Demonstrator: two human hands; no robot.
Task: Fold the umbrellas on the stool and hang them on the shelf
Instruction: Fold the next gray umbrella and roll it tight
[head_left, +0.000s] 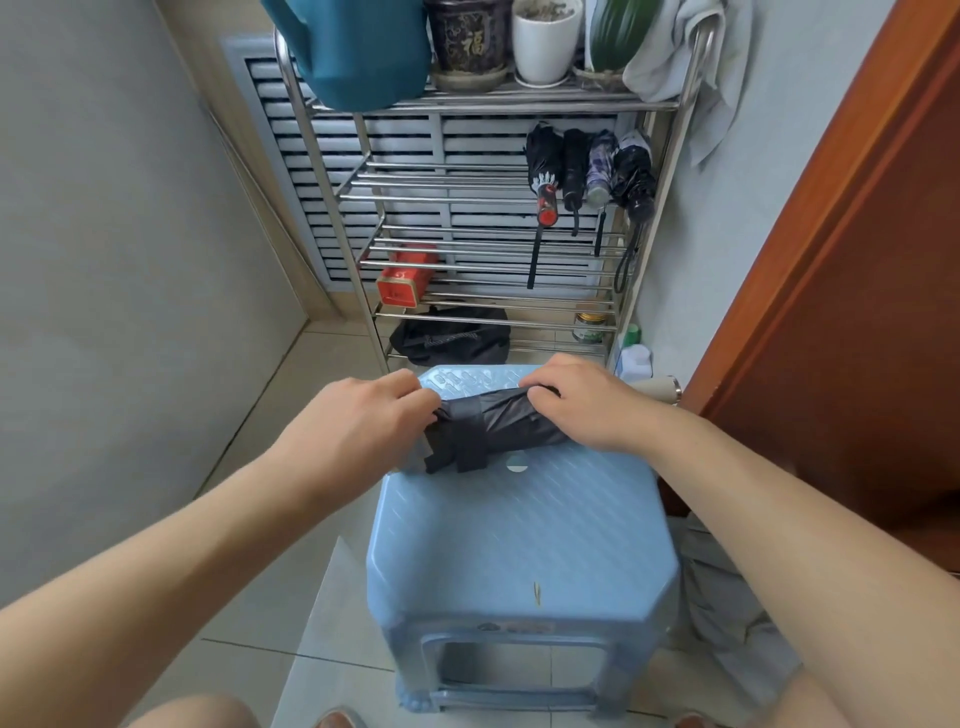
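Two hands hold one dark rolled umbrella (498, 423) lying crosswise on the far part of the blue stool (519, 545). Left hand (363, 421) pinches its strapped end; right hand (582, 405) curls over the other end, so the umbrella lies between them. Four folded umbrellas (589, 169) hang on the metal shelf (467, 171) behind.

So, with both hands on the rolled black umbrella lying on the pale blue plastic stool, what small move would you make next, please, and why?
Probably press the loose strap end flat to fasten it. The rolled black umbrella lies bundled on the pale blue plastic stool; the right hand grips one end, the left hand holds the strapped end, where the strap hangs loose.
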